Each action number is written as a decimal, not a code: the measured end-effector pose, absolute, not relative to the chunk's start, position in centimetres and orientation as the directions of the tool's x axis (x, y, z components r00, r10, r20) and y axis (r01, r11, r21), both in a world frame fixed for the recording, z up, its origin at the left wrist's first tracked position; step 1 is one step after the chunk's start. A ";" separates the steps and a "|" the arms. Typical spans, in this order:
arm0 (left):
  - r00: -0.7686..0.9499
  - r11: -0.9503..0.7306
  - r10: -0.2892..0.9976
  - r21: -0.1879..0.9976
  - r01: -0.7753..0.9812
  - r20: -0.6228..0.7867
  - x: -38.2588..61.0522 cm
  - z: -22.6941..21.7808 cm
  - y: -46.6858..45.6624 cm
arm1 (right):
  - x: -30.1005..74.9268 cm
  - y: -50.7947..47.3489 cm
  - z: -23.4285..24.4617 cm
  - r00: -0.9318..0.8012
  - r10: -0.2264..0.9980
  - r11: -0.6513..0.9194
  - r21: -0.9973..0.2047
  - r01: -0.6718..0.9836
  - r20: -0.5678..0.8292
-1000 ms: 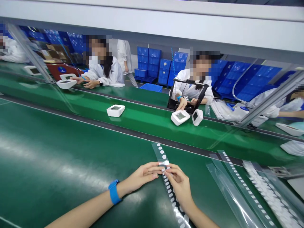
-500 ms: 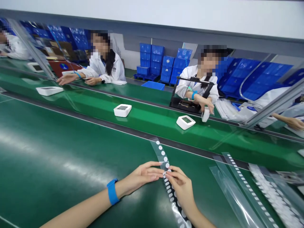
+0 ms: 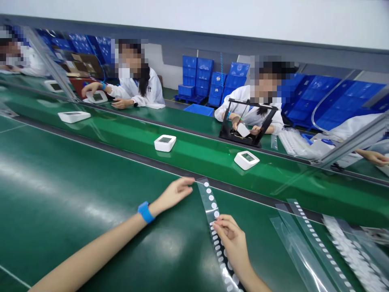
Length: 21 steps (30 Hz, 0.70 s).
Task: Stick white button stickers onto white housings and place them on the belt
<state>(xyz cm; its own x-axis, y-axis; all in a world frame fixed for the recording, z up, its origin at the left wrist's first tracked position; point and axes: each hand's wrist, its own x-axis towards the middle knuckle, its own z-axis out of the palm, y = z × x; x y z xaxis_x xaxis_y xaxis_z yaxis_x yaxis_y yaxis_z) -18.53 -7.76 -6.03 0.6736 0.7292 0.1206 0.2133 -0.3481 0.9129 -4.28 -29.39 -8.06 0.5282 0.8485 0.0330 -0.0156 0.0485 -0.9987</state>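
My left hand (image 3: 174, 194), with a blue band at its wrist, reaches forward over the green bench. Its fingers are stretched out and hold nothing, left of the top end of a clear strip of white stickers (image 3: 209, 206). That strip carries round stickers and a row of small oval ones. My right hand (image 3: 233, 240) pinches it at its left edge, thumb and forefinger together beside the ovals; whether a single sticker is between the fingertips is hidden. Ahead on the green belt sits a white device with a grey screen (image 3: 246, 160), and another white device (image 3: 165, 143) stands further left.
More clear strips (image 3: 304, 243) and a pile of white sticker sheets (image 3: 349, 243) lie at right. A dark rail (image 3: 136, 158) separates bench and belt. A third white device (image 3: 74, 117) is at left. Across the belt, co-workers sit near a black frame fixture (image 3: 243, 140).
My left hand has left the strip and moved forward and left. My right hand stays pinched at the strip. Across the belt, a co-worker has drawn a white device back into the black frame.
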 end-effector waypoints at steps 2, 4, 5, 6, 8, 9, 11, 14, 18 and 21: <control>0.459 -0.391 0.862 0.856 0.338 0.213 -17.7 -5.9 -2.7 | -4.2 -29.4 -8.2 0.521 0.853 0.051 -0.998 -0.020 0.033; 0.268 -0.363 0.926 0.816 0.449 0.265 -16.7 -5.9 2.0 | -4.1 -29.4 -8.4 0.514 0.857 0.048 -0.999 -0.015 0.033; 0.181 -0.334 0.942 0.802 0.495 0.281 -16.1 -5.9 4.0 | -4.1 -29.3 -8.4 0.514 0.857 0.047 -0.999 -0.014 0.033; 0.112 -0.301 0.952 0.793 0.530 0.286 -15.5 -6.0 5.6 | -4.1 -29.3 -8.5 0.517 0.855 0.050 -0.999 -0.013 0.036; 0.012 -0.238 0.959 0.785 0.572 0.282 -14.4 -6.3 7.9 | -4.0 -29.2 -8.5 0.522 0.852 0.067 -0.998 -0.016 0.049; -0.023 -0.212 0.961 0.784 0.583 0.277 -13.9 -6.4 8.6 | -4.0 -29.2 -8.6 0.521 0.852 0.078 -0.997 -0.019 0.056; -0.063 -0.180 0.961 0.785 0.593 0.268 -13.1 -6.4 9.4 | -4.0 -29.1 -8.7 0.518 0.853 0.094 -0.995 -0.028 0.066; -0.034 -0.210 0.959 0.787 0.581 0.281 -13.0 -5.7 9.4 | -4.0 -28.9 -8.8 0.539 0.840 0.098 -0.994 -0.046 0.058; 0.230 -0.448 0.894 0.758 0.474 0.384 -15.0 -4.2 5.8 | -3.1 -28.7 -8.4 0.602 0.794 0.139 -0.989 -0.044 0.085; 0.507 -0.597 0.764 0.737 0.316 0.401 -18.3 -4.4 -0.3 | -1.8 -28.6 -7.9 0.640 0.762 0.169 -0.984 -0.051 0.097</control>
